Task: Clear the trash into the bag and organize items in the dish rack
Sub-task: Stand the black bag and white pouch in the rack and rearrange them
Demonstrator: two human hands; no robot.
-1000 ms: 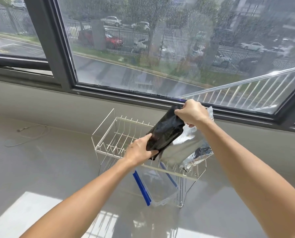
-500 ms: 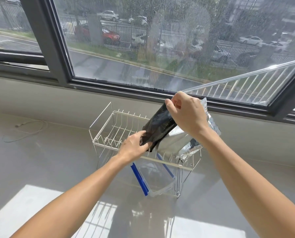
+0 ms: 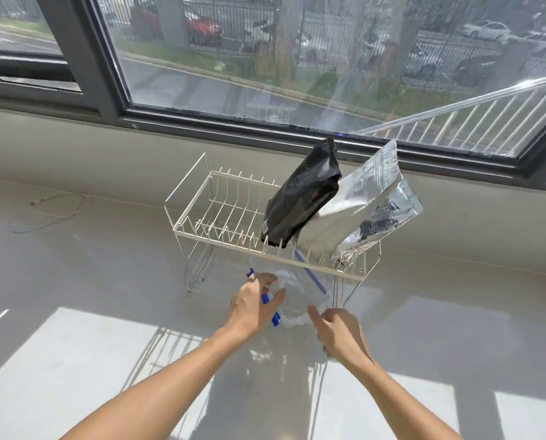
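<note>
A white wire dish rack [image 3: 202, 198] stands on the grey floor under the window. A black pouch [image 3: 300, 198] leans upright in its right half, touching a silver foil pouch [image 3: 363, 201] beside it. Below the rack's front rail lies a clear zip bag with a blue strip [image 3: 300, 296]. My left hand [image 3: 256, 304] is at the bag's blue edge, thumb and fingers closing around it. Just right of the bag, my right hand [image 3: 338, 331] hovers with its fingers loosely curled and thumb out, holding nothing.
A white cable [image 3: 52, 211] lies on the floor at the left. The window sill wall [image 3: 106, 154] runs behind the rack. Sunlit patches cover the floor near me.
Both hands let go of the black pouch, which now stands in the rack, and dropped down to the clear zip bag in front.
</note>
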